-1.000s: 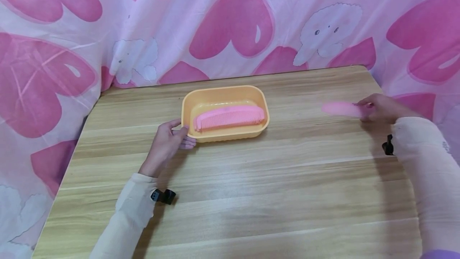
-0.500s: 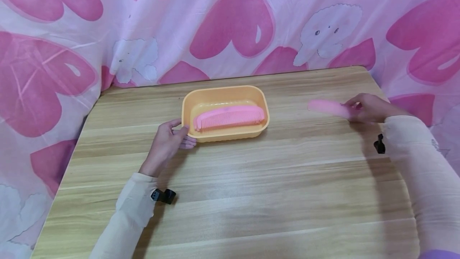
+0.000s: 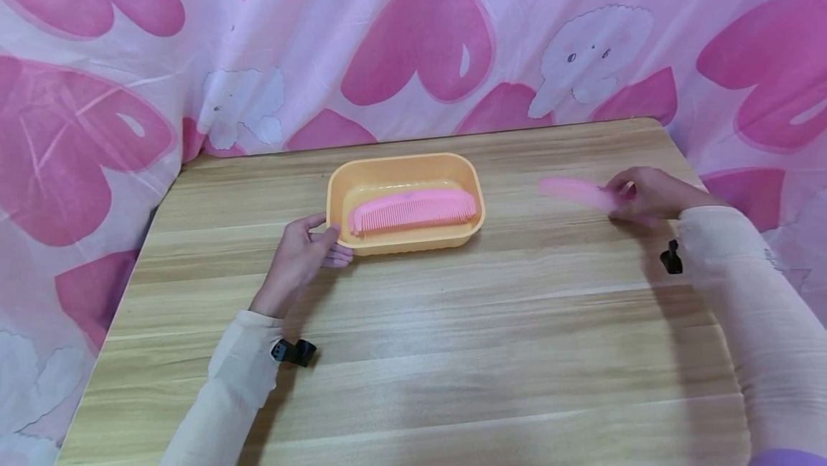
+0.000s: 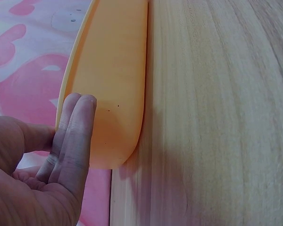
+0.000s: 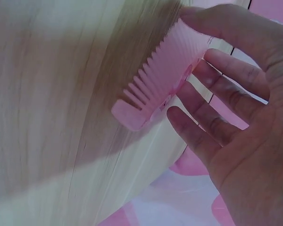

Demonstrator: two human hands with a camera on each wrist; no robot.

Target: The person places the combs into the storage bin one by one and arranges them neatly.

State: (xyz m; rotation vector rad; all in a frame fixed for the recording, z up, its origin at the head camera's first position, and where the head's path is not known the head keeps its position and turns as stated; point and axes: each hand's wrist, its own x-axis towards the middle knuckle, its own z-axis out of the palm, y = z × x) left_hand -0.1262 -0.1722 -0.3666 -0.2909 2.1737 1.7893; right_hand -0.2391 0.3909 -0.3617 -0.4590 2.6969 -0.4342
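Observation:
A light-orange plastic box (image 3: 400, 245) stands on the table, with a pink comb (image 3: 413, 209) lying inside it, teeth toward me. My left hand (image 3: 300, 254) holds the box at its near left corner. In the left wrist view, the left fingers (image 4: 75, 136) lie along the outer wall, and the thumb reaches behind the rim. Right of the box, my right hand (image 3: 646, 193) pinches a second pink comb (image 3: 575, 192) between thumb and fingers. The right wrist view shows this comb's teeth (image 5: 146, 84) turned toward the wooden surface; part of its far end is hidden by the thumb.
The wood-grain table (image 3: 452, 365) reaches back to a pink curtain (image 3: 413, 35) with heart and cloud prints, which also hangs at both sides. A small black device (image 3: 293, 353) sits at the left wrist, and another black device (image 3: 672, 258) at the right.
My right hand has moved left with the comb, from near the table's right edge toward the box. The left hand and the box have stayed in place.

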